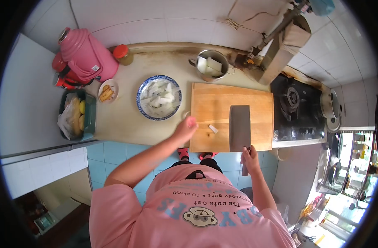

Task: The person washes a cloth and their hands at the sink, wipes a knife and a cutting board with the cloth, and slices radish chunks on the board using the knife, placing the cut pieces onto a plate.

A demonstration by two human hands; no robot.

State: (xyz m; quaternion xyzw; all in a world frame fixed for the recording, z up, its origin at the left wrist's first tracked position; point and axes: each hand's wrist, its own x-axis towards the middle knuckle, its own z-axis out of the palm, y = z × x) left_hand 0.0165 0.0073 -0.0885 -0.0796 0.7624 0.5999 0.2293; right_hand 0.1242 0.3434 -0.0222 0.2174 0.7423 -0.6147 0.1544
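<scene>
My right hand (250, 158) is wrapped round the handle of a cleaver (240, 128), whose broad grey blade lies over the right half of the wooden cutting board (261, 111). Beside the board's left edge, my left hand (186, 129) is closed, its fingers curled; what they hold, if anything, is too small to make out. A small pale vegetable piece (213, 129) rests on the board between my hands. Left of the board, a blue-rimmed bowl (140, 99) holds many white, green-edged vegetable slices (160, 97).
Behind the board stands a metal pot (202, 53) with larger pale chunks. A black gas stove (306, 111) adjoins the right side. Leftward are a pink thermos (87, 53), a red-lidded jar (123, 55), a small plate (113, 86) with food and a green basket (89, 118).
</scene>
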